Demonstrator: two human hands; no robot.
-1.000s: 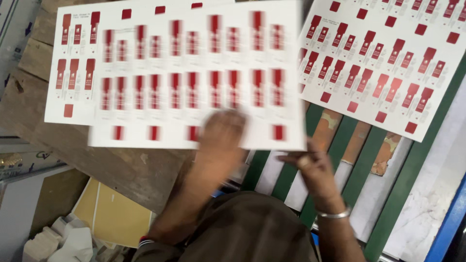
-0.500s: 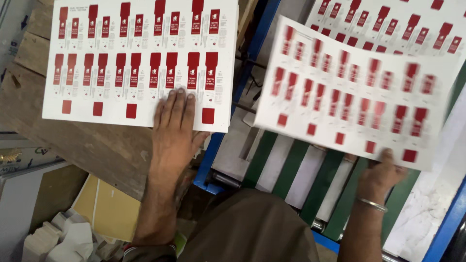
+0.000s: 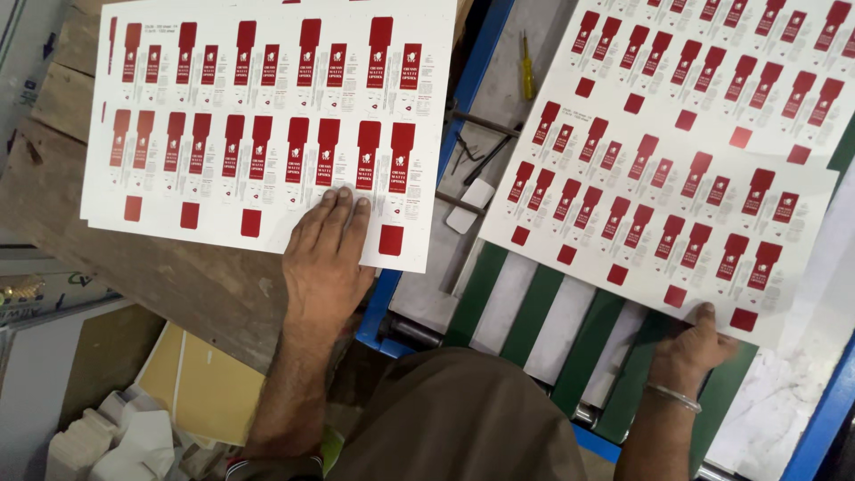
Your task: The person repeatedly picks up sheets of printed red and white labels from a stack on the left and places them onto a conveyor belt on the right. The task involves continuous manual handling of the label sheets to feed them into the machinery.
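Note:
My left hand (image 3: 328,258) lies flat, fingers together, on the near edge of a stack of white printed sheets (image 3: 258,116) with rows of red carton blanks, resting on a worn wooden table (image 3: 178,285). My right hand (image 3: 690,347), with a metal bangle at the wrist, pinches the near corner of another printed sheet (image 3: 659,196). That sheet is held over green and white conveyor belts (image 3: 552,321). A further pile of like sheets (image 3: 739,62) lies beyond it at the upper right.
A blue machine frame (image 3: 476,71) runs between table and belts, with a yellow-handled screwdriver (image 3: 527,67) and small metal tools on the grey plate. Yellow board (image 3: 200,387) and white scraps (image 3: 116,441) lie on the floor at lower left.
The left sheet has settled on the stack and my left hand now presses its near edge. My right hand has brought the right sheet lower and flatter over the belts.

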